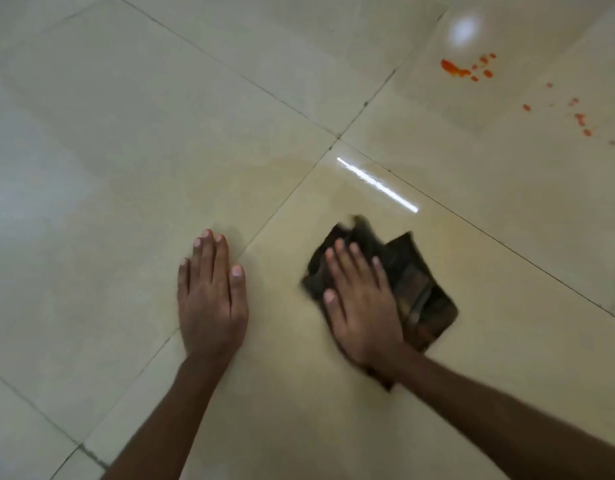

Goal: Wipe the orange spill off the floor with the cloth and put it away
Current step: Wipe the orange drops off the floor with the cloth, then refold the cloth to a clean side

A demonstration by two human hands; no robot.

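Note:
A dark, patterned cloth (pixel 420 289) lies folded on the cream tiled floor, lower middle of the view. My right hand (pixel 361 306) lies flat on top of it, fingers spread, pressing it down. My left hand (pixel 210 299) rests flat on the bare tile to the left, holding nothing. The orange spill (pixel 455 69) is far off at the upper right, a larger blot with small drops around it. A trail of smaller orange spots (pixel 581 119) runs down to the right. The cloth is well short of the spill.
Glossy cream floor tiles (pixel 126 168) with dark grout lines fill the view. A bright streak of reflected light (pixel 377 184) lies just beyond the cloth, and a round glare spot (pixel 465 29) shines near the spill.

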